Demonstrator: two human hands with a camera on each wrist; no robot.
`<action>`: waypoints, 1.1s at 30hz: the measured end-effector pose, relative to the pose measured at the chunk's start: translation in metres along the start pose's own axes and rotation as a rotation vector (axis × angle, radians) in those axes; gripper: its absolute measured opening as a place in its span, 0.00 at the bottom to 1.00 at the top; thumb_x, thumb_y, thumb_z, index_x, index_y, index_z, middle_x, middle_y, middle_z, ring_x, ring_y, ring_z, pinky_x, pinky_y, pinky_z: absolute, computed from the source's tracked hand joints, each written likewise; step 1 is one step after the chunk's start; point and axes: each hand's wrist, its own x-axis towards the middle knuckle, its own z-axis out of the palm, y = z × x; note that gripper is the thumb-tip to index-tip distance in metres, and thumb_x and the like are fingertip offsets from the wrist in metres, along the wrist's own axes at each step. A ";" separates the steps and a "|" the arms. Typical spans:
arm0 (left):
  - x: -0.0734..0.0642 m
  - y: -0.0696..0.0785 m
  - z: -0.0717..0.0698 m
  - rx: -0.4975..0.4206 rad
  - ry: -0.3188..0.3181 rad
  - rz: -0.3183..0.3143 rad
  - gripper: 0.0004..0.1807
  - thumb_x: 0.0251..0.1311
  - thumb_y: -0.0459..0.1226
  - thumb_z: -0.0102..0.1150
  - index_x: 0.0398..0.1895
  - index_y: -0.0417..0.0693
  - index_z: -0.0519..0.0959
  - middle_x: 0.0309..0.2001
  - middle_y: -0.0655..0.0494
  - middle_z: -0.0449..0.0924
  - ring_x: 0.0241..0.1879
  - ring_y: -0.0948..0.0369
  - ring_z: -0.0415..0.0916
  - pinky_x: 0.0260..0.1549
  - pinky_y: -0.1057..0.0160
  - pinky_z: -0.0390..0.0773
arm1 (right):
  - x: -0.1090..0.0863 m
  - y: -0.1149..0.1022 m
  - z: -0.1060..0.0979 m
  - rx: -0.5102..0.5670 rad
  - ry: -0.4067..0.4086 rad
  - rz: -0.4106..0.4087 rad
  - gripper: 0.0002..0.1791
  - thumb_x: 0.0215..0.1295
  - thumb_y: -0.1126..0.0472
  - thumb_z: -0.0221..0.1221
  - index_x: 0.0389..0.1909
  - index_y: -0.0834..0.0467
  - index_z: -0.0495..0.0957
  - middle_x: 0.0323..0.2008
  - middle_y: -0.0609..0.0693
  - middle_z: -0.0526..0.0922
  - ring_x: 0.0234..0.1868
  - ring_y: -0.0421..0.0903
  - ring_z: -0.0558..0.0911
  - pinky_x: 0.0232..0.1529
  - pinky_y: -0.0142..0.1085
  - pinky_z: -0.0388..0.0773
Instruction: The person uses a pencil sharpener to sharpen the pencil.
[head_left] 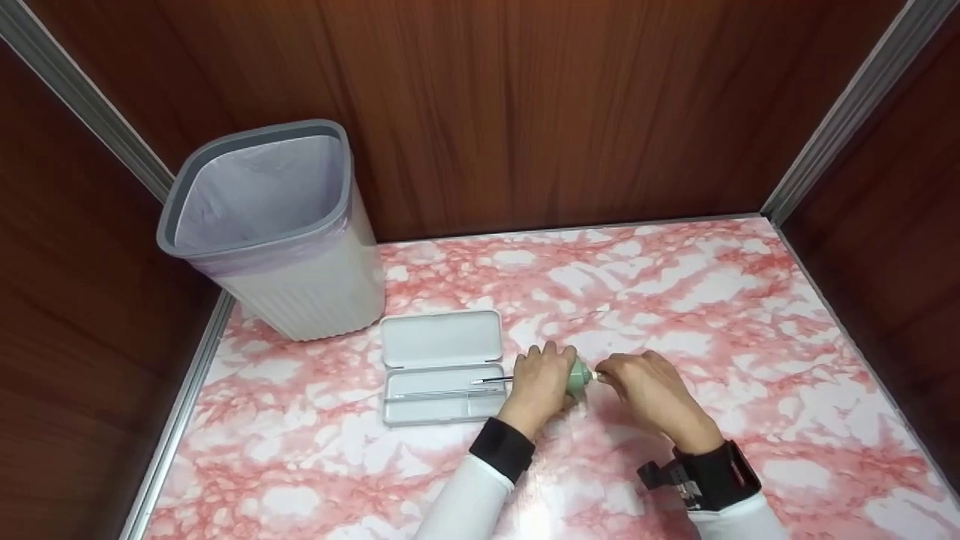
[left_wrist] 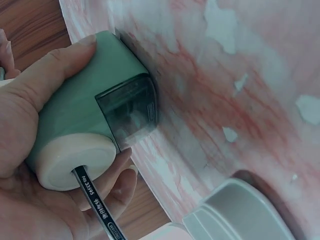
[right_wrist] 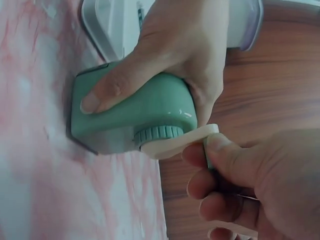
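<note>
In the left hand (head_left: 538, 381), a sharpener (left_wrist: 75, 105); right hand (head_left: 651, 390) pinches its crank (right_wrist: 175, 144)

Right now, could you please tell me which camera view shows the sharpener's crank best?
The right wrist view: the pale crank shows from the sharpener to the right hand pinching it. The head view shows only a pale bit between them; the left wrist view shows none clearly.

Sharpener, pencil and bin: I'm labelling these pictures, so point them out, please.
Sharpener (left_wrist: 81, 106), left wrist view: green body side.
Pencil (left_wrist: 97, 202), left wrist view: dark printed shaft.
Bin (head_left: 307, 289), head view: pale outer wall.
</note>
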 end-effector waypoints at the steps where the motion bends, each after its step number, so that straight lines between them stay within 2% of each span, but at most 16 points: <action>1: 0.000 0.000 0.000 0.001 0.000 0.000 0.33 0.32 0.51 0.81 0.45 0.55 0.76 0.39 0.54 0.77 0.37 0.53 0.76 0.32 0.55 0.74 | 0.000 0.001 0.001 0.001 0.007 -0.001 0.03 0.64 0.61 0.63 0.33 0.51 0.84 0.28 0.38 0.81 0.31 0.41 0.81 0.35 0.41 0.70; 6: 0.000 0.001 0.001 0.005 0.000 0.012 0.32 0.33 0.50 0.80 0.44 0.55 0.75 0.39 0.53 0.77 0.37 0.53 0.75 0.32 0.56 0.73 | 0.008 0.008 0.003 -0.001 0.045 0.003 0.03 0.63 0.63 0.63 0.36 0.53 0.84 0.31 0.42 0.83 0.32 0.44 0.82 0.33 0.42 0.72; 10: 0.000 0.002 0.001 0.006 -0.005 0.013 0.31 0.34 0.50 0.80 0.43 0.54 0.75 0.39 0.53 0.77 0.37 0.53 0.75 0.32 0.56 0.74 | 0.017 0.014 0.004 0.005 0.037 0.024 0.04 0.64 0.62 0.62 0.38 0.53 0.84 0.33 0.43 0.84 0.33 0.45 0.83 0.33 0.44 0.73; 15: 0.001 0.001 -0.001 0.021 0.007 0.017 0.32 0.34 0.50 0.80 0.43 0.53 0.75 0.38 0.53 0.77 0.36 0.53 0.76 0.31 0.56 0.74 | 0.028 0.022 0.005 0.032 -0.023 0.056 0.07 0.66 0.58 0.61 0.41 0.52 0.85 0.34 0.43 0.82 0.32 0.48 0.83 0.34 0.47 0.76; 21: 0.001 0.000 -0.001 0.022 0.020 0.013 0.32 0.33 0.50 0.80 0.42 0.52 0.75 0.37 0.53 0.77 0.35 0.53 0.76 0.30 0.56 0.74 | 0.036 0.029 0.004 0.100 -0.131 0.105 0.11 0.68 0.57 0.58 0.47 0.51 0.84 0.41 0.46 0.85 0.43 0.51 0.83 0.42 0.49 0.77; 25: 0.001 -0.001 0.000 0.023 0.012 0.009 0.33 0.33 0.51 0.80 0.44 0.53 0.75 0.38 0.53 0.77 0.36 0.53 0.75 0.31 0.56 0.74 | 0.040 0.033 0.008 0.112 -0.184 0.132 0.12 0.70 0.57 0.57 0.50 0.51 0.83 0.45 0.49 0.85 0.46 0.53 0.83 0.46 0.51 0.76; 33: 0.000 0.000 0.000 0.005 0.017 0.014 0.33 0.34 0.51 0.79 0.45 0.52 0.75 0.38 0.53 0.76 0.36 0.53 0.75 0.31 0.56 0.74 | 0.039 0.043 0.027 0.155 -0.203 0.210 0.14 0.70 0.53 0.55 0.53 0.49 0.82 0.50 0.51 0.84 0.50 0.56 0.81 0.49 0.53 0.74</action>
